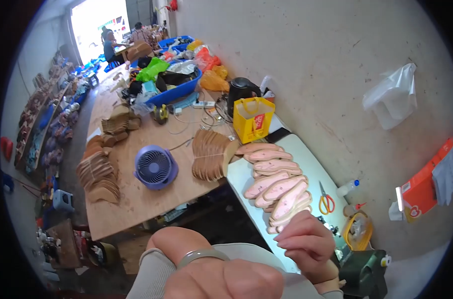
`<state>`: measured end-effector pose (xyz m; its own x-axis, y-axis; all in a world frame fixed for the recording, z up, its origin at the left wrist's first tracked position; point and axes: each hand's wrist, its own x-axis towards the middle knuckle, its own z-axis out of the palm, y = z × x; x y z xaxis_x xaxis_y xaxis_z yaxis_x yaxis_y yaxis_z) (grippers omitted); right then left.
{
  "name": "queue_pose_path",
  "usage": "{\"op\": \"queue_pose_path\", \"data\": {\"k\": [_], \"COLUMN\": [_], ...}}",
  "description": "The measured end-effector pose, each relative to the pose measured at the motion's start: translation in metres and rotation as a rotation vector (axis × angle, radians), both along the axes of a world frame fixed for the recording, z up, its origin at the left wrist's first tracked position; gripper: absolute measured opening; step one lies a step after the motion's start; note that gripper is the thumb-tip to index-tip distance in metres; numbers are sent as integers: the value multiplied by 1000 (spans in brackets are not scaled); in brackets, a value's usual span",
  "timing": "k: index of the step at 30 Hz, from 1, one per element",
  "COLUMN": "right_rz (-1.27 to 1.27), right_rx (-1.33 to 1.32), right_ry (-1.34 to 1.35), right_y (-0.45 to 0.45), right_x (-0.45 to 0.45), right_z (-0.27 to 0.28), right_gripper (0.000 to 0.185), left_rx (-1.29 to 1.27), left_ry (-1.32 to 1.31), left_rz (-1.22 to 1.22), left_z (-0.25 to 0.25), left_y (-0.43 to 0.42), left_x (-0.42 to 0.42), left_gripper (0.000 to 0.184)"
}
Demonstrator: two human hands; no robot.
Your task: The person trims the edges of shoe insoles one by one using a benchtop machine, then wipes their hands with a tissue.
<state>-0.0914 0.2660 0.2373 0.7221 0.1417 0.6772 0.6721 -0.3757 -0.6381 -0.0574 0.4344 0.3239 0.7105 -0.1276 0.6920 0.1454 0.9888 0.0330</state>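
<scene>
My left hand [224, 281], with a pale bangle at its wrist, is bent in front of my body at the bottom edge. Its fingers are cut off by the frame. My right hand [308, 244] is over the white table's near end, its fingers loosely curved and slightly apart, with nothing visible in them. Just beyond those fingertips lies an overlapping row of pink, insole-shaped pieces [281, 187] with beige edges. Orange-handled scissors [326, 203] rest to the right of the row.
A purple fan [156, 167] stands on the wooden table [136, 214] between brown stacked pieces [209, 154]. Behind are a yellow bag [244, 127], a black kettle [240, 92] and a blue tub [179, 92]. A yellow basket [368, 239] and dark green container [366, 274] sit at right. People sit far back.
</scene>
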Motion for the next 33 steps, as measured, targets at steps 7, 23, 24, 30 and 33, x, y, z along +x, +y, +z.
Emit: {"op": "queue_pose_path", "data": {"k": [7, 23, 24, 30, 33], "right_rz": [-108, -481, -485, -517, -533], "right_rx": [199, 487, 512, 562, 519], "right_ry": [111, 342, 348, 371, 369], "right_y": [-11, -5, -3, 7, 6], "right_x": [-28, -106, -109, -112, -112], "right_z": [-38, -89, -91, -91, -92], "right_gripper": [18, 15, 14, 14, 14], "left_rx": [237, 403, 271, 293, 221], "left_ry": [425, 368, 298, -30, -175], "left_rz": [-342, -848, -865, -970, -975], "left_z": [25, 45, 34, 12, 9], "left_y": [-14, -17, -22, -23, -34], "left_x": [-36, -39, -39, -18, -6], "left_gripper": [25, 29, 29, 31, 31]}}
